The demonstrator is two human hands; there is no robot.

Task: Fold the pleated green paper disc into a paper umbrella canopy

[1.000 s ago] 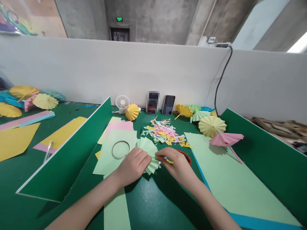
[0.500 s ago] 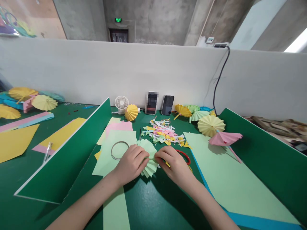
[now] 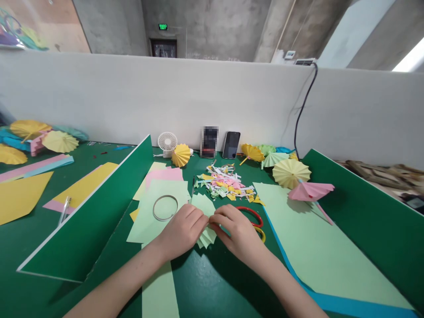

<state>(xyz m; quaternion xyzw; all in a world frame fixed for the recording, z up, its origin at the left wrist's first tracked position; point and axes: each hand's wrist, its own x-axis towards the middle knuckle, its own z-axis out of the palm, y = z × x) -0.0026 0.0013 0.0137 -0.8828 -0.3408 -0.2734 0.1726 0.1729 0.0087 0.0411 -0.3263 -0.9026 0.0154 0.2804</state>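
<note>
A pleated light green paper piece [image 3: 206, 238] is pinched between my two hands over the green table. My left hand [image 3: 185, 227] is closed on its left side, thumb and fingertips together. From the right, my right hand [image 3: 235, 229] pinches it close to the left fingertips. The hands hide the middle of the folds; pleats fan out above and below. Scissors with red and yellow handles [image 3: 253, 216] lie just beyond my right hand, partly covered. A thin metal ring [image 3: 165, 208] rests on light green paper [image 3: 149, 227] behind my left hand.
Paper scraps [image 3: 228, 183] are heaped ahead. Finished paper umbrellas [image 3: 291, 173] sit at right, near a large green sheet [image 3: 314, 238]. Low green dividers [image 3: 99, 221] stand on both sides. A small white fan [image 3: 167, 142] and a phone [image 3: 231, 145] are at the back.
My hands have come closer together, their fingertips now nearly meeting over the pleated paper. The right hand shifted slightly left, uncovering more of the scissors' handles.
</note>
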